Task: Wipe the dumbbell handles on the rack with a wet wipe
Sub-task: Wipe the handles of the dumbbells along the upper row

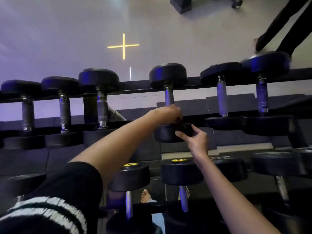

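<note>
**A:** Two arms of yours come up from the bottom edge. What sits nearest?

**B:** Your left sleeve (50, 200), black with white stripes. Just past it is the lower row of dumbbells (181, 174), with yellow labels on their near heads.

**A:** And your hands?

**B:** Your right hand (196, 138) holds the near head of the fourth dumbbell (166, 135) on the upper row, thumb on top and fingers on its face. Your left hand (168, 114) is just beyond, fingers curled round the near end of that dumbbell's handle (169, 97). Whether a wipe lies under those fingers is hidden.

**A:** Where does the dumbbell rest?

**B:** Across the two dark rails of the rack (135, 89), with three dumbbells to its left and two to its right.

**A:** Further back?

**B:** You face a pale wall (67, 39) with a glowing yellow cross (123, 46). At top right, another person's dark sleeve (278, 31) reaches down to the far-right dumbbell
</note>
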